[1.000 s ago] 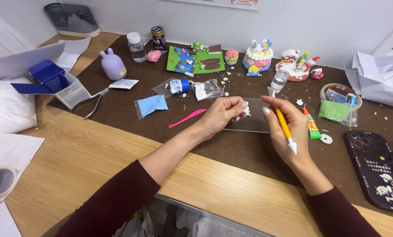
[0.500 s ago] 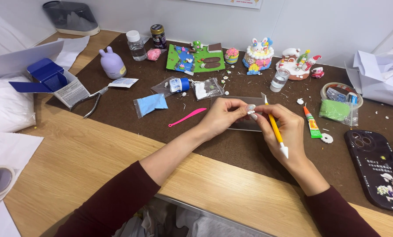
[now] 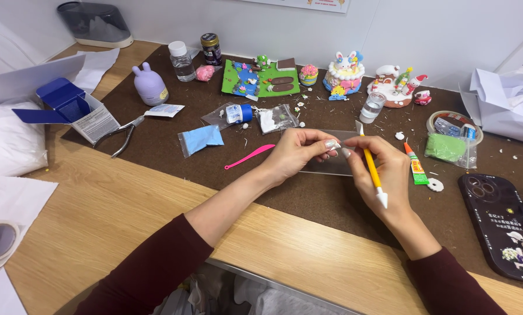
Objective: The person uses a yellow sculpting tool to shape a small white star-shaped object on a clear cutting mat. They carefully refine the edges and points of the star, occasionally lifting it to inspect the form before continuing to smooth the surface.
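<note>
1. Wooden tabletop [image 3: 98,216] runs under a dark brown felt mat [image 3: 308,198], and the mat takes the small craft parts, probably so that crumbs and tools do not slide on bare wood.
2. Far left sits an open blue-and-white cardboard box [image 3: 69,108], with metal pliers [image 3: 121,131] lying beside it and a lilac rabbit-eared clay figure [image 3: 149,86] behind them; all of it is well apart from the hands, parked out of the working space.
3. Nearer the middle, a clear packet of light blue clay [image 3: 200,140] and a pink plastic modelling stick [image 3: 249,156] lie flat on the mat, the stick just to the left of the left hand.
4. At the back a green clay garden tile [image 3: 261,79] and a bunny-topped clay cake [image 3: 344,70] stand in a row against the wall, seemingly finished pieces kept clear of the work.
5. Left hand [image 3: 296,154] pinches a tiny white clay bit [image 3: 333,143] between thumb and fingertips, held up over a clear plastic sheet [image 3: 331,166].
6. Right hand [image 3: 384,169] meets it fingertip to fingertip, touching the same bit, while its curled fingers grip a yellow white-tipped sculpting tool [image 3: 372,169], tucked along the palm so the fingertips stay free.
7. Rightmost, a small orange-capped glue tube [image 3: 416,166] and a black decorated phone [image 3: 500,219] lie close by.
</note>
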